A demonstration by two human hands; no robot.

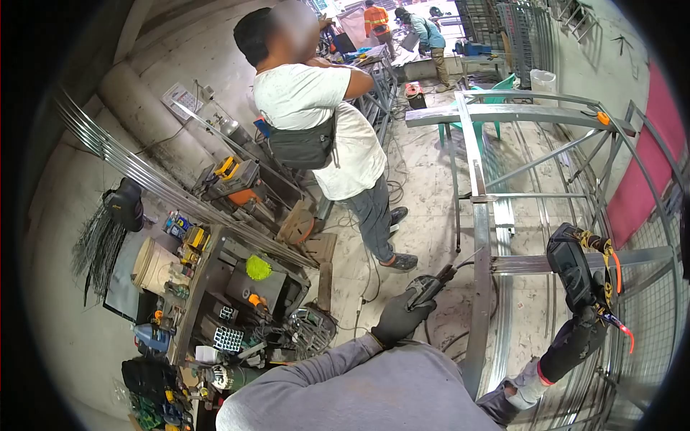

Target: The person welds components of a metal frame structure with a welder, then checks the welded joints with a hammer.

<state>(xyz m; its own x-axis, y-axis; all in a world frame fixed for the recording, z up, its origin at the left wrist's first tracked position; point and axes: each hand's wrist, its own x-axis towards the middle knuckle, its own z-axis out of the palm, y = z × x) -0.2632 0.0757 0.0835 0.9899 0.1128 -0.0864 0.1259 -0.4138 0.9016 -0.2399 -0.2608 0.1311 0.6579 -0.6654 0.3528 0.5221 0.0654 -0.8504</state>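
Observation:
My left hand (pixel 404 318), in a dark glove, is closed around a welding electrode holder (pixel 429 289). A thin rod sticks out of its tip toward the steel frame (pixel 481 248), apparently just short of the upright bar. Off to the right, my right hand (pixel 586 329), also in a dark glove, grips a black welding helmet (pixel 570 271) with a dark window and orange and yellow straps. The helmet is raised above the frame's right side. Its shell hides most of my right fingers.
A person in a white shirt (pixel 309 93) stands ahead on the left. A cluttered tool bench (pixel 208 280) is at left, with a bucket (pixel 152 266). Cables (pixel 394 190) trail over the floor. A green chair (pixel 496 86) stands behind the frame. Co-workers (pixel 425 36) are farther back.

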